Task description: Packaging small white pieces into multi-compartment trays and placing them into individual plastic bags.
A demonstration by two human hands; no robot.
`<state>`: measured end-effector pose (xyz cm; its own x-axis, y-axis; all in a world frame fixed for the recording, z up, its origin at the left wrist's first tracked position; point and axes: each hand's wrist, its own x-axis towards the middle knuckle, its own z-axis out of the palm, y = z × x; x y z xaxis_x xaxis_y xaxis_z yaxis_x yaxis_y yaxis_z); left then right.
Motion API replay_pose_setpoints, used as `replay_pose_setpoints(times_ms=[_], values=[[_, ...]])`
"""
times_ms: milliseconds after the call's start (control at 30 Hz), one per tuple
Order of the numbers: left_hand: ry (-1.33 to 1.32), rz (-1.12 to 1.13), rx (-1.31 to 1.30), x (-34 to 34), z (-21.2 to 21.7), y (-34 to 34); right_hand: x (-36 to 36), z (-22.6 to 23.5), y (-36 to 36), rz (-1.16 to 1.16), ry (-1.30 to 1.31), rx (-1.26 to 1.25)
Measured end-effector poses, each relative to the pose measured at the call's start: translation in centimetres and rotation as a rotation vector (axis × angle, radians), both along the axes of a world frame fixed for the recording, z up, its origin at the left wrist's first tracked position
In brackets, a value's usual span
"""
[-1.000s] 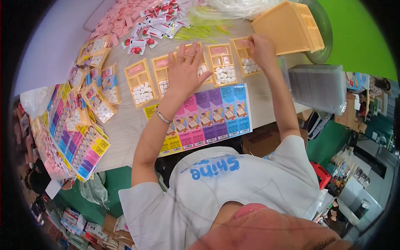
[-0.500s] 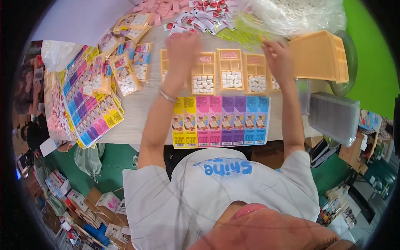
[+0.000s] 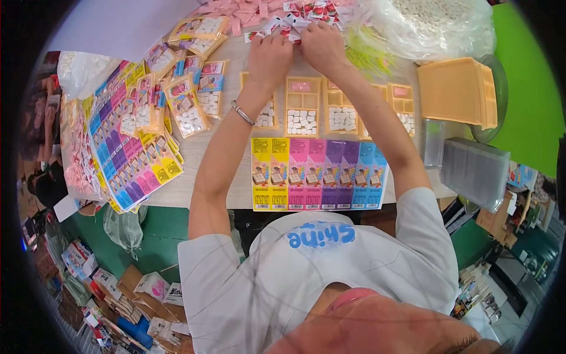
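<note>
L hand [image 3: 270, 56] & R hand [image 3: 322, 46] at sachet pile [image 3: 283, 20]; fingers curled, grip can't tell.

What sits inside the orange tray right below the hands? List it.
The orange tray holds small white blocks in its lower compartment and a pink packet in the upper one; beneath them is hidden.

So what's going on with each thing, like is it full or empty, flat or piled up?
Left hand: reaching into the small packets, grip unclear.
Right hand: same, beside the left.
Small packets: loose heap.
Yellow trays in a row: lower sections hold white pieces.
Stack of yellow trays: nested, empty on top.
Colourful card sheet: lying flat.
Clear lids: stacked.
</note>
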<state>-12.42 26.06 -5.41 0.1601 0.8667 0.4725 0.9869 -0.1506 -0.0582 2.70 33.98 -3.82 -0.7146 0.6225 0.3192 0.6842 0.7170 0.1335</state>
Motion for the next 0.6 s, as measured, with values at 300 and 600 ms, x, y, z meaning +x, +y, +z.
replay_pose_setpoints(times_ms=[300, 600], values=[[-1.803, -0.001, -0.305, 0.2, 3.6, -2.9, 6.4, 2.9, -1.9, 0.231, 1.271, -1.930], [-1.940, -0.030, -0.638, 6.9, 4.9, -7.3, 13.4, 5.3, -7.1, -0.079, 0.959, -1.566]])
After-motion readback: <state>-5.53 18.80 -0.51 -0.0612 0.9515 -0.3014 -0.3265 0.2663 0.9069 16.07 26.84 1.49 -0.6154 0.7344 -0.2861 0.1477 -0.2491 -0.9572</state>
